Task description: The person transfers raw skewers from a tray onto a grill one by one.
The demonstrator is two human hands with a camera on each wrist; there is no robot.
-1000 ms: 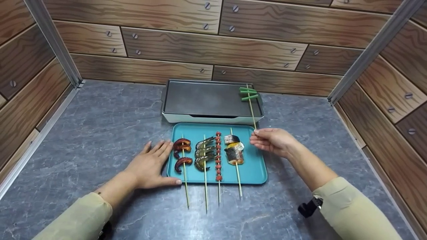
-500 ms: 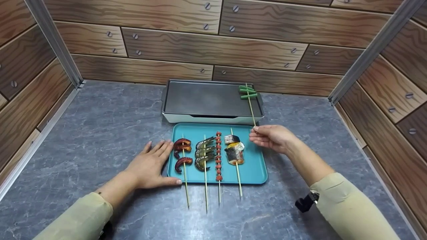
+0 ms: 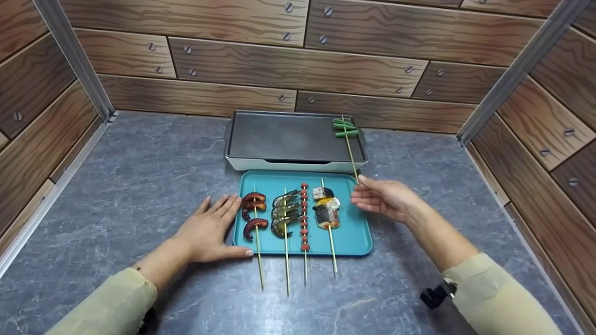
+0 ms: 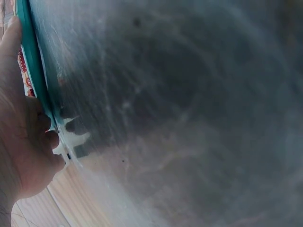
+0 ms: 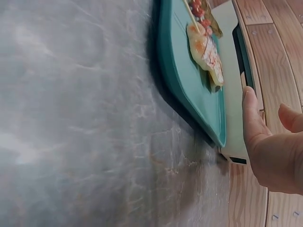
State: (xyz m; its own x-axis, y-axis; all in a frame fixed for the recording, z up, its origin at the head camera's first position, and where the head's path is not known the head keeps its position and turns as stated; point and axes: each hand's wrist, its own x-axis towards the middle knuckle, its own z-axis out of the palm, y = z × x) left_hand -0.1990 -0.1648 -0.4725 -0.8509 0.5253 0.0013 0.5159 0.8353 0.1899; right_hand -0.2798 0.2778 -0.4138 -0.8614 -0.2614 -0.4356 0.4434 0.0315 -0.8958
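Observation:
In the head view, my right hand (image 3: 386,199) pinches the lower end of a skewer (image 3: 350,153) between thumb and fingertips. Short green stalk pieces (image 3: 345,128) sit at the far end, on the right side of the electric griddle (image 3: 284,135). My left hand (image 3: 207,232) lies spread at the left edge of the teal tray (image 3: 358,242), its fingertips and thumb touching the rim. On the tray are skewers of octopus tentacles (image 3: 255,228), shrimp (image 3: 285,213), small red pieces (image 3: 304,216) and fish chunks (image 3: 328,216). The right wrist view hides the pinched stick.
The griddle stands directly behind the tray, against the wood-patterned back wall (image 3: 233,60). Bare stick ends (image 3: 287,277) overhang the tray's near edge. Grey marbled tabletop (image 3: 153,153) surrounds both, and panelled walls rise at left and right.
The green skewer has shifted slightly left and away on the griddle. My right hand moved forward a little, then slightly right. My left hand and the tray stay in place.

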